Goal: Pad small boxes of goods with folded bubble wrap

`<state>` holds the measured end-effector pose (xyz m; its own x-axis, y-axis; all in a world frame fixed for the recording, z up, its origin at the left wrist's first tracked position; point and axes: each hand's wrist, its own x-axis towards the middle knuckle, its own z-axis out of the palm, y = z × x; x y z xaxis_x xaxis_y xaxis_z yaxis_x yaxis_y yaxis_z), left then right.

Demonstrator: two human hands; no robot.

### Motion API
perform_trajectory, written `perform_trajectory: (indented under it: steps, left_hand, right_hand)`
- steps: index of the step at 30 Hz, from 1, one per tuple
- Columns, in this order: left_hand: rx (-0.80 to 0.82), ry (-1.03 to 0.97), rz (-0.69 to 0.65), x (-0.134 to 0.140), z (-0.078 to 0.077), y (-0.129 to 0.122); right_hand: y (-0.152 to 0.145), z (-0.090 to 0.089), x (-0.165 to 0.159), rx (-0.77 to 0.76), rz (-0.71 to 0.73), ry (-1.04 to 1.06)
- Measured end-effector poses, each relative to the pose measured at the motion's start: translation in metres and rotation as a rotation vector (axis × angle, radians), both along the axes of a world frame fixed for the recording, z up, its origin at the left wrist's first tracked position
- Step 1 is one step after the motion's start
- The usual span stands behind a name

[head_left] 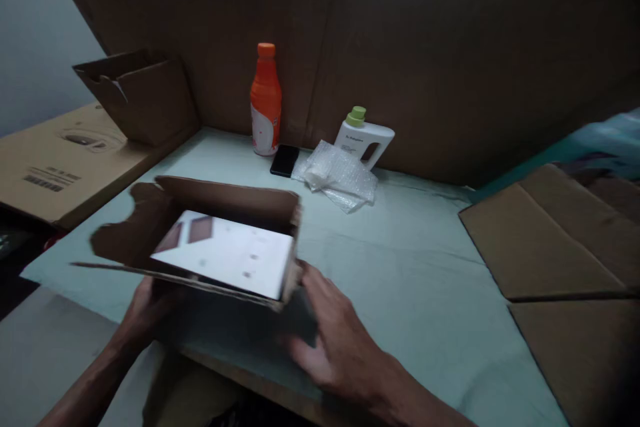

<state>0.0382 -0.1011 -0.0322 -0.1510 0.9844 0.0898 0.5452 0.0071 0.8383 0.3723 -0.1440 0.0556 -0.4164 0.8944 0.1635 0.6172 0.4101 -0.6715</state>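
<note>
An open-topped cardboard box is tilted over the near part of the table, with a white printed box lying inside it. My left hand is at the near left side of the cardboard box, closed against its underside; most of its fingers are hidden. At the right end, my right hand curves round the near corner. Its upper fingers touch the cardboard, and the thumb sits lower and apart, smeared by motion.
Toward the back stand an orange bottle and a white jug with a green cap. A black phone and bubble wrap lie before them. Cardboard cartons are at left, cardboard flaps at right, and a tall cardboard panel behind.
</note>
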Motion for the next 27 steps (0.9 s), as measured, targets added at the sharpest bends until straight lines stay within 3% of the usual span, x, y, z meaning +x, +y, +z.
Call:
perform_trajectory:
  steps: [3, 5, 8, 10, 13, 18, 22, 27]
  left_hand:
    - [-0.028, -0.294, 0.175, 0.0, 0.006, -0.005]
    - [-0.066, -0.356, 0.129, 0.009, 0.01, -0.007]
    - [-0.147, -0.329, 0.034, 0.024, 0.014, -0.006]
    - [-0.165, -0.284, 0.044, 0.031, 0.013, -0.002]
    - [-0.14, -0.226, 0.07, 0.039, 0.012, 0.008]
    - [-0.087, -0.189, 0.002, 0.054, 0.012, 0.035]
    - [-0.106, -0.126, 0.022, 0.065, 0.008, 0.041]
    - [-0.108, 0.004, 0.079, 0.069, -0.001, 0.031]
  right_hand:
    - [0.016, -0.006, -0.015, 0.102, 0.038, -0.052]
    - [0.021, -0.012, -0.008, 0.135, 0.011, -0.043]
    - [0.019, -0.018, 0.01, 0.109, -0.068, 0.015]
    - [0.012, -0.02, 0.017, 0.084, -0.099, 0.062]
    - [0.0, -0.024, 0.016, 0.079, -0.129, 0.073]
    - [0.002, -0.03, 0.03, 0.123, -0.199, 0.056]
    - [0.046, -0.025, 0.075, 0.244, -0.272, -0.089]
    - [0.156, -0.027, 0.117, 0.28, -0.543, -0.332]
